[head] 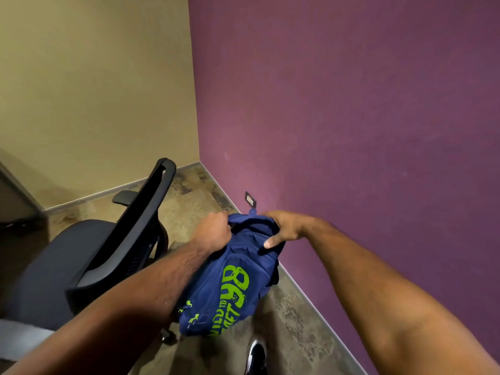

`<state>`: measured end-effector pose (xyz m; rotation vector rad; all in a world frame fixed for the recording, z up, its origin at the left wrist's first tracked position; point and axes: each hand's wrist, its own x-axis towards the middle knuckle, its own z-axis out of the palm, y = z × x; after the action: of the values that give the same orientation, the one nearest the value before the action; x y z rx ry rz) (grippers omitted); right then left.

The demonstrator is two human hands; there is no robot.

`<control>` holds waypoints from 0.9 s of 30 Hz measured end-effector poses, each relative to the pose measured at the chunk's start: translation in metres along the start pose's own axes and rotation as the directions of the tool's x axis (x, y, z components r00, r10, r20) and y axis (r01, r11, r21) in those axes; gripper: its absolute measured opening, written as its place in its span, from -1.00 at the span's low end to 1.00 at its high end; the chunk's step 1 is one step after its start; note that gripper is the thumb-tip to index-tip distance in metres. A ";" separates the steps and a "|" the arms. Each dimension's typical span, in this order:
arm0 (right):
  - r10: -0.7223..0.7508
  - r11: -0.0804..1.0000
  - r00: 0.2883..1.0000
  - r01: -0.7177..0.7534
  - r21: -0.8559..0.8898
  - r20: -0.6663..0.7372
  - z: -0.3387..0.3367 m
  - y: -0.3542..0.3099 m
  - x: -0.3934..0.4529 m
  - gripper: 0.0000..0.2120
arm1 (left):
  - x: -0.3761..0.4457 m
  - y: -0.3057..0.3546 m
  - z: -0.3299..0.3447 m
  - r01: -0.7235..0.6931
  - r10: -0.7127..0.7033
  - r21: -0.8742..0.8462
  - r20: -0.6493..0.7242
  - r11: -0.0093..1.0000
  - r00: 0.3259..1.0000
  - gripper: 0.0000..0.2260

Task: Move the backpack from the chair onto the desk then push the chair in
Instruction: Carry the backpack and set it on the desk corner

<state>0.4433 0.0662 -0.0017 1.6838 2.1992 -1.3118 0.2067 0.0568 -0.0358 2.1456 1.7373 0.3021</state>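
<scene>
A navy blue backpack [230,282] with lime green print hangs in the air in front of me, above the floor and to the right of the chair. My left hand [212,231] grips its top left corner. My right hand [284,230] clutches the top right, thumb pressed on the fabric. The black office chair [108,253] stands at the left with its mesh back toward me and its seat bare. A grey desk edge [19,339] shows at the lower left.
A purple wall [351,131] runs close along the right, with a dark outlet plate [250,199] low on it. A beige wall is behind the chair. My shoe [257,355] stands on mottled carpet below the bag.
</scene>
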 end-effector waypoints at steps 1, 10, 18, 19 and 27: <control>-0.002 0.997 0.997 -0.004 -0.079 -0.075 -0.006 0.004 0.012 -0.47 | 0.012 0.000 -0.001 0.009 -0.009 0.005 -0.001 1.000 1.000 -0.84; -0.260 0.893 0.897 0.083 -0.443 -0.357 -0.089 0.005 0.116 -0.74 | 0.117 -0.006 -0.034 0.157 -0.156 0.073 -0.017 0.985 0.988 -0.82; -0.478 0.830 0.730 0.194 -0.522 -0.489 -0.160 -0.015 0.190 -0.75 | 0.200 -0.017 -0.070 0.260 -0.244 0.084 -0.167 0.962 0.955 -0.75; -0.499 0.822 0.707 0.204 -0.531 -0.500 -0.168 -0.019 0.200 -0.78 | 0.211 -0.021 -0.074 0.270 -0.252 0.078 -0.185 0.960 0.950 -0.74; -0.549 0.780 0.638 0.158 -0.606 -0.539 -0.218 -0.050 0.289 -0.79 | 0.309 -0.075 -0.096 0.266 -0.236 0.055 -0.319 0.962 0.918 -0.72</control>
<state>0.3786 0.4258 0.0123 1.7024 3.0564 0.0501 0.1706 0.3847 0.0024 1.9892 2.2210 0.5169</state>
